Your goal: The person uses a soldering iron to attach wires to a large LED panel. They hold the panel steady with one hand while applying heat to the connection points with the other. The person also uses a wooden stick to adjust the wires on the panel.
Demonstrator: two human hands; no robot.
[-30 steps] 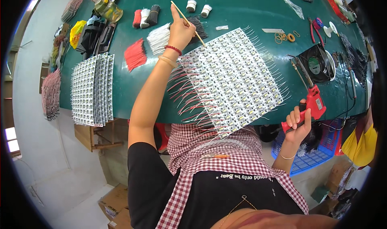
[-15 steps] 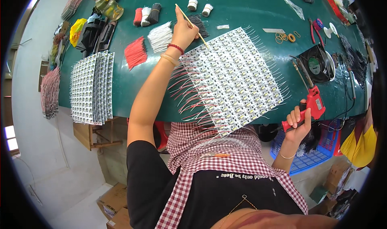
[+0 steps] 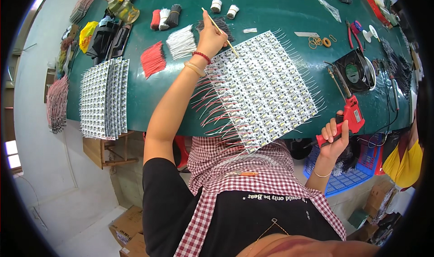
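Observation:
My left hand [image 3: 212, 37] pinches a thin wooden stick [image 3: 220, 29], whose lower tip meets the upper left part of a white panel of small circuit boards [image 3: 266, 89]. Rows of small parts cover the panel. Red and white wires [image 3: 214, 105] stick out along its left side and pale wires along its right. My right hand [image 3: 333, 137] is wrapped round the handle of a red soldering gun [image 3: 354, 114], off the panel's right side, its metal tip pointing up and away. Loose black wires [image 3: 221, 27] lie partly hidden behind my left hand.
Piles of red wires [image 3: 153, 59] and white wires [image 3: 181, 42] lie left of the panel. Several more panels [image 3: 103, 99] stand stacked at the table's left edge. A black fan [image 3: 355, 71] sits near the soldering gun. Pliers [image 3: 354, 34], a spool [image 3: 370, 33] and tape rolls are farther right.
My left hand has moved slightly to the right and toward me with the stick, whose tip shifted along the panel. My right hand and the soldering gun have barely moved.

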